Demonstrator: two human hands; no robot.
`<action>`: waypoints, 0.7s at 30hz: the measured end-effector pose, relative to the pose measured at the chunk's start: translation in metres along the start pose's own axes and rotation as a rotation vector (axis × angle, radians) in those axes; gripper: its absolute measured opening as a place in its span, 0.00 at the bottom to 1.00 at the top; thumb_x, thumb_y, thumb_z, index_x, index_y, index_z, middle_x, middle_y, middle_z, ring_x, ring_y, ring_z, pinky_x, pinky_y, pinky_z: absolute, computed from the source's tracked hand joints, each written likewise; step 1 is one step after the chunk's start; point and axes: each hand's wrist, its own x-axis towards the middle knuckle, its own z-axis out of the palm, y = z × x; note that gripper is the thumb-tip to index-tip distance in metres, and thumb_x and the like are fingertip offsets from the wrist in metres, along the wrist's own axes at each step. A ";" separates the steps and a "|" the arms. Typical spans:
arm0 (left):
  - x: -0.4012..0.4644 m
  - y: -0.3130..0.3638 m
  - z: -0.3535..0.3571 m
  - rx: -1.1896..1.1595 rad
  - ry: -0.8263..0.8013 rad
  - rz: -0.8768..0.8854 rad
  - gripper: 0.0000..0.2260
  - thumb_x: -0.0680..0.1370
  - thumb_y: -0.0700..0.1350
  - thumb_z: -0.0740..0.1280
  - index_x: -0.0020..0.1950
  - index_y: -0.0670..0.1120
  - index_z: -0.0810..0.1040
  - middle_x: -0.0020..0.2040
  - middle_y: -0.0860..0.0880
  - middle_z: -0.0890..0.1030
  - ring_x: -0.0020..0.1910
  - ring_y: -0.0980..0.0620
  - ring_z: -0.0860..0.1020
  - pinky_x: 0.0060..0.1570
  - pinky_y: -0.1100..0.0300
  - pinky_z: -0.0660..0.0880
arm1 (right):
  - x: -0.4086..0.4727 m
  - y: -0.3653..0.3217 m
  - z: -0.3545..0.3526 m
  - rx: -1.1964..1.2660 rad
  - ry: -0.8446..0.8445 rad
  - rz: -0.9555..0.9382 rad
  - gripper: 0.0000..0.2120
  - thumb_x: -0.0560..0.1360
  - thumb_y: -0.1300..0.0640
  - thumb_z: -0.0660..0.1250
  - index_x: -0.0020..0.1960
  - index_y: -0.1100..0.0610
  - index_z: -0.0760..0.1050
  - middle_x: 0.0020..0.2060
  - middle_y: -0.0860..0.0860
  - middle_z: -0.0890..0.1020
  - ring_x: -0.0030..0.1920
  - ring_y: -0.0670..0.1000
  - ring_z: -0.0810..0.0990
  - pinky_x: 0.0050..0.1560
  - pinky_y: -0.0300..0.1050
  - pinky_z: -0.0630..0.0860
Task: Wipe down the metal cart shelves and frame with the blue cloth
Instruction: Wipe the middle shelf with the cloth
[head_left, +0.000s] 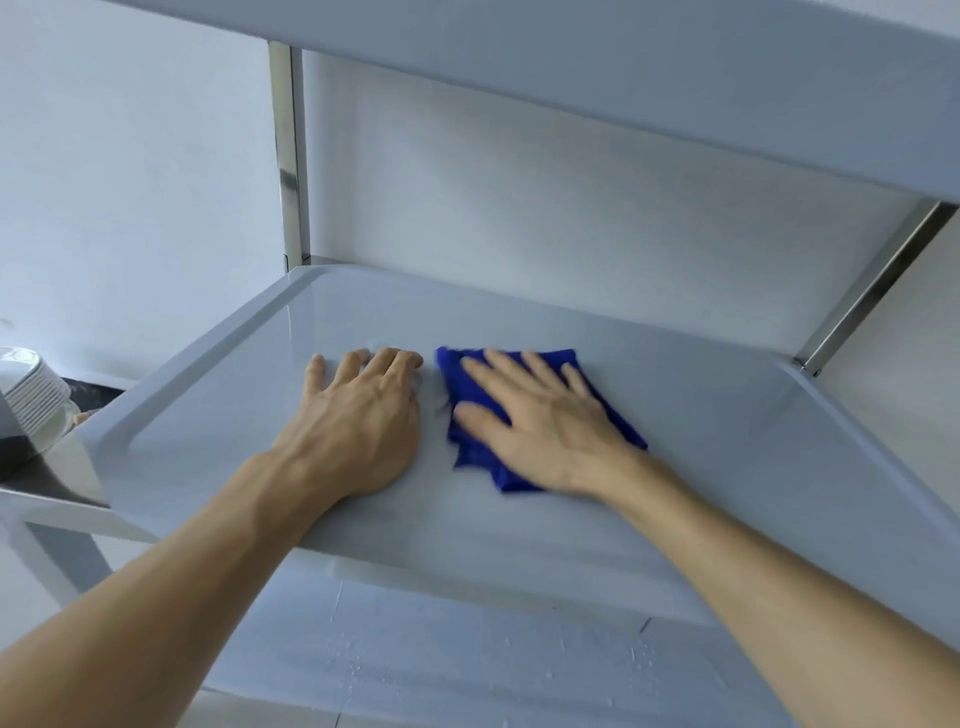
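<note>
The blue cloth (524, 415) lies flat on the middle shelf (727, 415) of the metal cart, a little right of the centre of the frame. The right hand (550, 431) presses on it with straight, spread fingers; the grip is fully open and nothing is pinched, the palm only holds the cloth down against the shelf. The left hand (358, 415) rests just beside the cloth, to its left, flat on the bare shelf with the fingertips slightly bent, and it holds nothing.

The relation that matters: the cloth is directly under the right hand, so this hand is the one to move it. The cloth's long axis runs from the upper left to the lower right of the frame, roughly along the right forearm. Unwiped shelf seems to lie to the right and toward the back wall, so I judge the next stroke goes there. 2 frame posts (288, 156) show, 1 at the upper left and 1 at the right edge, under the upper shelf (675, 78). A stack of white dishes (31, 395) stands at the left edge.
</note>
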 end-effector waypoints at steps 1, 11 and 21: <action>0.000 0.000 0.000 0.001 -0.002 0.000 0.21 0.82 0.49 0.48 0.75 0.50 0.61 0.75 0.54 0.65 0.75 0.47 0.61 0.72 0.40 0.55 | -0.022 -0.005 0.001 0.014 0.016 -0.105 0.35 0.72 0.27 0.40 0.78 0.34 0.46 0.79 0.36 0.48 0.80 0.46 0.44 0.78 0.54 0.40; 0.002 -0.002 0.001 -0.019 0.010 0.027 0.18 0.82 0.48 0.49 0.71 0.52 0.64 0.72 0.56 0.67 0.74 0.48 0.62 0.71 0.41 0.55 | -0.035 0.088 -0.031 0.019 0.018 0.121 0.28 0.77 0.31 0.46 0.76 0.33 0.54 0.78 0.39 0.58 0.78 0.43 0.53 0.77 0.51 0.50; -0.002 0.001 -0.006 -0.120 -0.007 -0.016 0.22 0.83 0.48 0.48 0.78 0.51 0.56 0.74 0.52 0.68 0.75 0.47 0.61 0.73 0.41 0.54 | -0.042 -0.016 -0.004 0.081 -0.009 0.050 0.33 0.77 0.31 0.44 0.80 0.41 0.46 0.80 0.42 0.45 0.80 0.51 0.40 0.77 0.58 0.35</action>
